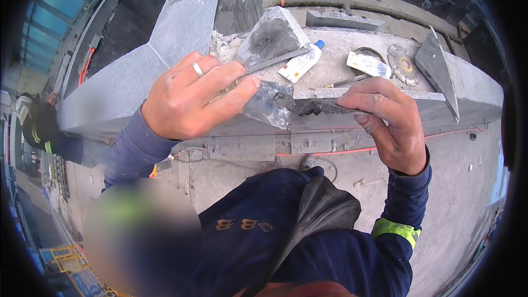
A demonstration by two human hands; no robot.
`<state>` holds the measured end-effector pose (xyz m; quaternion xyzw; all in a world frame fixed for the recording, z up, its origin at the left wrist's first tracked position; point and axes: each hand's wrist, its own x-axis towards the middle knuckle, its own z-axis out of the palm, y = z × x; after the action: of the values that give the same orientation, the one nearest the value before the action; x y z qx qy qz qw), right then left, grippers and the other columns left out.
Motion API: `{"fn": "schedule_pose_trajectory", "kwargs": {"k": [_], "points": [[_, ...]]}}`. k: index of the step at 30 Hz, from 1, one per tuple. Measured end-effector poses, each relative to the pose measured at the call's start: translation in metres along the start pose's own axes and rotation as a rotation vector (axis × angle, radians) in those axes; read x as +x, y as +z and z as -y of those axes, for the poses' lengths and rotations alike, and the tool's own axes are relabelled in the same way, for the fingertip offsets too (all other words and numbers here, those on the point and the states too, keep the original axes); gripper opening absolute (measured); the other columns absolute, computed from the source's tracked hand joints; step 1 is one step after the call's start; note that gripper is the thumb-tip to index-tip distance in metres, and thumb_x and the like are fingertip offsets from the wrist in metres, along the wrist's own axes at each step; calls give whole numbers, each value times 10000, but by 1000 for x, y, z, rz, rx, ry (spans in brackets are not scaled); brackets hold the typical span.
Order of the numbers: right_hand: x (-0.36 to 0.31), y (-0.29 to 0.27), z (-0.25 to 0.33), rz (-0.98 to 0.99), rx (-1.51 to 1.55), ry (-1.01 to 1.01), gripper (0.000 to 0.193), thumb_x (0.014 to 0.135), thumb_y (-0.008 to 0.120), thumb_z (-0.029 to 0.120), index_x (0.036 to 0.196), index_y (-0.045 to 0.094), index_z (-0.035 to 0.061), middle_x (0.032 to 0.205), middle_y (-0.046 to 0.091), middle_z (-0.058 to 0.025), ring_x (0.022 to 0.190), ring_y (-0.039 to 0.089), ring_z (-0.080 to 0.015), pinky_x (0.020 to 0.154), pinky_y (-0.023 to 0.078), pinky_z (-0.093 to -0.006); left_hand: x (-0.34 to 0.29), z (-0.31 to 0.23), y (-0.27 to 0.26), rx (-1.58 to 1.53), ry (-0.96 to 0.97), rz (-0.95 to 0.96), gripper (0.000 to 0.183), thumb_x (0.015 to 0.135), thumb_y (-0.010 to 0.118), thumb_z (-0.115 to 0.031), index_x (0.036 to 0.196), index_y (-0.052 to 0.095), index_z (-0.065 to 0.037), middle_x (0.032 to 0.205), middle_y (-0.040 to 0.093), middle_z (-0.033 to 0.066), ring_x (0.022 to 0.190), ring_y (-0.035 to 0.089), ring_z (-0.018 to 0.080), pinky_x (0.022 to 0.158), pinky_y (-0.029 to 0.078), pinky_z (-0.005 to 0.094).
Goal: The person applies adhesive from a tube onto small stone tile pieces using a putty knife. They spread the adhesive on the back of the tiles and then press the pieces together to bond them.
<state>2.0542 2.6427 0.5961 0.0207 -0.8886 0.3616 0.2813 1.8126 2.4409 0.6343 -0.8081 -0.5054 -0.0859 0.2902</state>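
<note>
My left hand [192, 94], with a ring on one finger, is closed on a shiny, crumpled grey sheet [270, 103] that looks like foil or plastic film smeared with dark stuff. Opposite it, my right hand [385, 118] pinches a thin dark grey strip [324, 106] with a ragged lower edge between thumb and fingers. The strip's left end comes close to the sheet; whether they touch I cannot tell. Both hands are at the near edge of a dusty stone ledge [338, 85]. Just beyond my left fingers rests an angular grey stone piece [273, 36].
On the ledge lie a white tube with a blue cap [302, 61], another white tube [368, 65], a round cutting disc [404, 65] and a triangular stone plate [437, 71]. An orange cable [352, 152] crosses the floor. Another person [41, 124] is at the far left.
</note>
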Motion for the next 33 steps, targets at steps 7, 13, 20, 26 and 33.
{"fn": "schedule_pose_trajectory", "kwargs": {"k": [7, 13, 20, 26, 33], "points": [[-14, 27, -11, -217, 491, 248, 272, 916, 603, 113, 1136, 609, -46, 945, 616, -128, 754, 597, -172, 657, 477, -270, -5, -3, 19, -166, -217, -286, 351, 771, 638, -29, 1119, 621, 16, 986, 661, 141, 667, 611, 209, 613, 506, 296], [0, 45, -1, -489, 82, -48, 292, 911, 547, -28, 1199, 598, -15, 1056, 612, -156, 833, 620, -214, 731, 508, -289, 12, -65, 33, -1317, -1094, -408, 379, 979, 485, -138, 1278, 469, 95, 1057, 673, 140, 511, 560, 95, 495, 465, 218], [7, 39, -3, -436, -372, -298, 574, 603, 584, -136, 1128, 693, 69, 1048, 610, -165, 883, 624, -290, 778, 518, -338, 19, -68, 32, -1993, -1111, -348, 425, 958, 488, -132, 1327, 433, 73, 1080, 653, 174, 450, 469, 79, 429, 389, 208], [7, 48, -16, -405, -372, -252, 556, 610, 584, -121, 1123, 691, 63, 1007, 621, -164, 845, 620, -286, 728, 512, -346, 16, -76, 48, -2176, -1043, -475, 493, 950, 503, -126, 1369, 350, 85, 1105, 616, 282, 387, 382, 44, 396, 318, 182], [5, 38, -22, -405, -318, -92, 451, 715, 589, -144, 1121, 677, 31, 986, 631, -164, 857, 638, -284, 758, 513, -313, 9, -74, 66, -2195, -1023, -448, 501, 963, 507, -135, 1390, 332, 61, 1130, 611, 280, 403, 370, 35, 416, 317, 184]]}}
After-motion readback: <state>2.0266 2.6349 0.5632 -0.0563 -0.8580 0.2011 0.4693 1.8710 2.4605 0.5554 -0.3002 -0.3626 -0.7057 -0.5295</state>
